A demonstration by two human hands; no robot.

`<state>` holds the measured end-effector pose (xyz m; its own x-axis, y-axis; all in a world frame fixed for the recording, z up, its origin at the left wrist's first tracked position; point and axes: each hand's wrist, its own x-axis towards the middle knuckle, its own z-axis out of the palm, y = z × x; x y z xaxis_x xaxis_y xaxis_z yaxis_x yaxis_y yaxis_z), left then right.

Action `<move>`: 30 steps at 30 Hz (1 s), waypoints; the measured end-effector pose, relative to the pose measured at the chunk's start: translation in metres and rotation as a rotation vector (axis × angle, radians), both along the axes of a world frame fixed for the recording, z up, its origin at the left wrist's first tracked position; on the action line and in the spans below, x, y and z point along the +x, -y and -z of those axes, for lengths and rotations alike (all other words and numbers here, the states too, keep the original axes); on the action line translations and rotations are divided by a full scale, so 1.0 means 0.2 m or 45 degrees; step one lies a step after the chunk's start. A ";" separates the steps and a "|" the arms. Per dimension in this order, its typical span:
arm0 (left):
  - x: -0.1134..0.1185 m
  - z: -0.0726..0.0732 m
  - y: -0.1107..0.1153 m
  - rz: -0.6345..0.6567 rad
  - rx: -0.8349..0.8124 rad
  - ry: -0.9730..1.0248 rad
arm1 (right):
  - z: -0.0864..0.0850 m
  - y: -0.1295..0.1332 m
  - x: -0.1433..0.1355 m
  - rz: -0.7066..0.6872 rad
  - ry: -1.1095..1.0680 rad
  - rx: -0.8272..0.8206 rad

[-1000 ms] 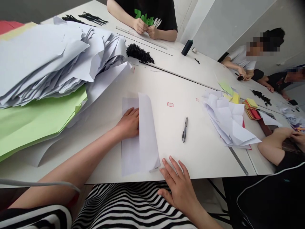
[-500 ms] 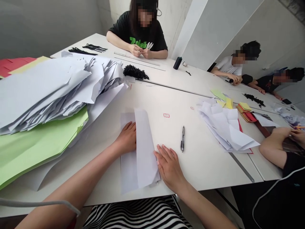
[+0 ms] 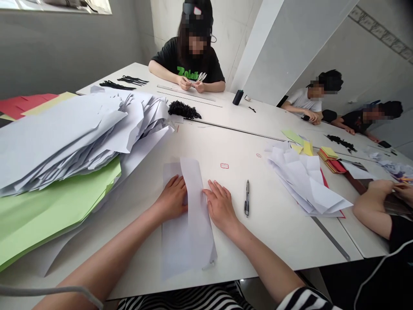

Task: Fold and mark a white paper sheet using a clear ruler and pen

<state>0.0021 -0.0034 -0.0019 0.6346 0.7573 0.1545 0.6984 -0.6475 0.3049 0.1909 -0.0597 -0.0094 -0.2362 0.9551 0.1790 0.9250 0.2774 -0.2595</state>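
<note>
A white sheet of paper point(image 3: 201, 224) lies partly folded over on the table in front of me, its right-hand flap standing a little off the layer below. My left hand point(image 3: 174, 196) rests flat on the lower layer, its fingertips tucked against the flap's edge. At the sheet's right side, my right hand point(image 3: 221, 204) is spread with the thumb touching the folded edge. To the right of that hand lies a grey pen point(image 3: 247, 198). A small red-framed sticker point(image 3: 224, 165) is on the tabletop beyond.
Tall white paper stacks point(image 3: 64, 137) and green sheets point(image 3: 61, 206) fill the left. Crumpled white sheets point(image 3: 300, 176) and a metal ruler point(image 3: 332, 239) lie right. Black cords point(image 3: 183, 110) sit beyond. A person point(image 3: 193, 60) works opposite; another person's arm point(image 3: 374, 206) is at right.
My right hand has slid up along the folded edge of the paper, away from me. My left hand stays on the sheet. The whole view has tilted up slightly.
</note>
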 end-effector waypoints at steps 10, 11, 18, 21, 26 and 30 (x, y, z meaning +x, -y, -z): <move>-0.02 0.01 0.00 0.030 0.037 0.016 | 0.00 -0.27 -0.05 0.046 0.019 0.006; -0.02 0.01 0.00 0.029 0.035 0.014 | 0.00 -0.30 -0.06 0.047 0.023 0.006; -0.02 -0.01 0.01 0.003 0.020 0.004 | 0.01 -0.47 -0.09 0.062 0.066 0.043; -0.02 -0.01 0.01 -0.001 0.015 0.000 | 0.01 -0.53 -0.11 0.060 0.072 0.049; -0.02 -0.02 0.02 -0.018 0.012 0.009 | 0.01 -0.62 -0.15 0.099 -0.002 0.001; -0.02 -0.03 0.03 -0.031 0.010 -0.011 | -0.02 -0.64 -0.13 0.088 -0.231 -0.178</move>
<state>-0.0026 -0.0086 0.0045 0.6174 0.7712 0.1551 0.7165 -0.6326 0.2940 0.1641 0.0683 -0.0060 -0.1454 0.9863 0.0775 0.8754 0.1647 -0.4545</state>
